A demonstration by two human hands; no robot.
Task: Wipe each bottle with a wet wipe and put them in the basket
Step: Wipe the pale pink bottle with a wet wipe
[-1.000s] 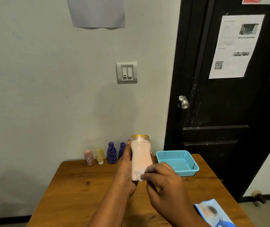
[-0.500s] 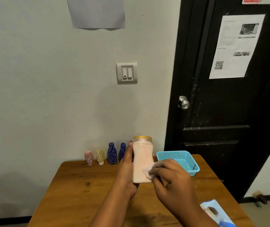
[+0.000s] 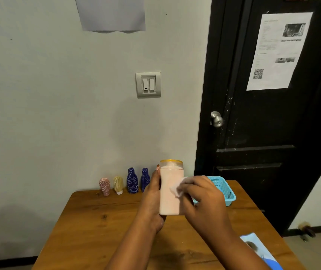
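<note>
Pink bottle (image 3: 170, 191) with a yellow-rimmed cap, seen upright over the middle of the wooden desk (image 3: 97, 230) on my remote feed. My left grip (image 3: 151, 199) is wrapped round its left side, one fingertip reaching up near the cap. My right grip (image 3: 202, 197) is clenched on a white wet wipe (image 3: 177, 189), pinching it and pressing it against the bottle's right front face, about halfway up. From here I cannot tell whether the bottle's base clears the desk or rests on the left palm.

The blue plastic basket (image 3: 227, 193) sits at the far right corner of the desk, partly hidden behind the right grip.

Four smaller bottles stand in a row along the far edge of the desk, close to the wall and left of the held bottle. In order they are a pink striped bottle (image 3: 104, 187), a yellow bottle (image 3: 118, 185), a tall blue bottle (image 3: 132, 181) and a second blue bottle (image 3: 145, 179), the last just beside the left grip's fingers.

A light-blue wipe packet (image 3: 259, 250) lies at the near right corner of the desk, partly cut off by the frame.

Behind the desk is a pale wall with a double light switch (image 3: 148, 84) and a sheet of paper (image 3: 112, 13) above it. To the right is a black door (image 3: 263, 133) with a metal knob (image 3: 216, 119) and a printed notice (image 3: 278, 49).
</note>
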